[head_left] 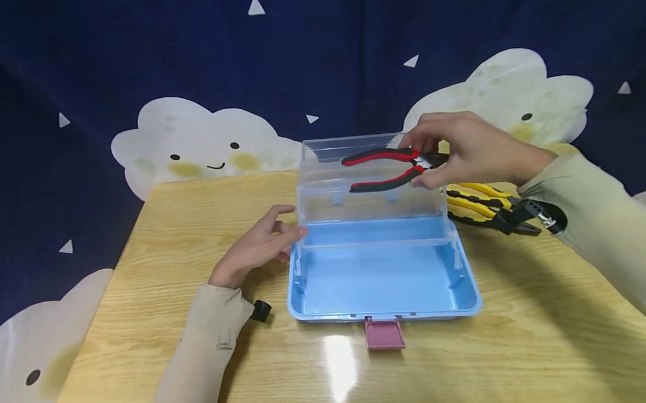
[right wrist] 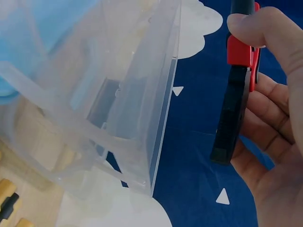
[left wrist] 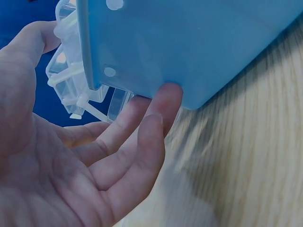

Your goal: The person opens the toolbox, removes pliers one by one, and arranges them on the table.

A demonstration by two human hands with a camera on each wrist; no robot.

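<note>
Black-and-red-handled pliers (head_left: 380, 155) hang over the raised trays, handles to the left. My right hand (head_left: 461, 144) pinches them at the head between thumb and fingers; in the right wrist view the pliers (right wrist: 236, 94) appear edge-on. Below stands a light blue toolbox (head_left: 381, 283) with its clear trays (head_left: 372, 202) folded up and back. At the box's left side is my left hand (head_left: 257, 246), its thumb at the clear tray's edge. In the left wrist view, loosely bent fingertips (left wrist: 168, 97) touch the blue outer wall.
Yellow-and-black-handled pliers (head_left: 474, 201) lie on the wooden table (head_left: 189, 231) right of the toolbox, partly behind the right wrist. A pink latch (head_left: 384, 334) hangs at the box's front. A dark blue cloth (head_left: 322, 57) with white clouds stands behind the table.
</note>
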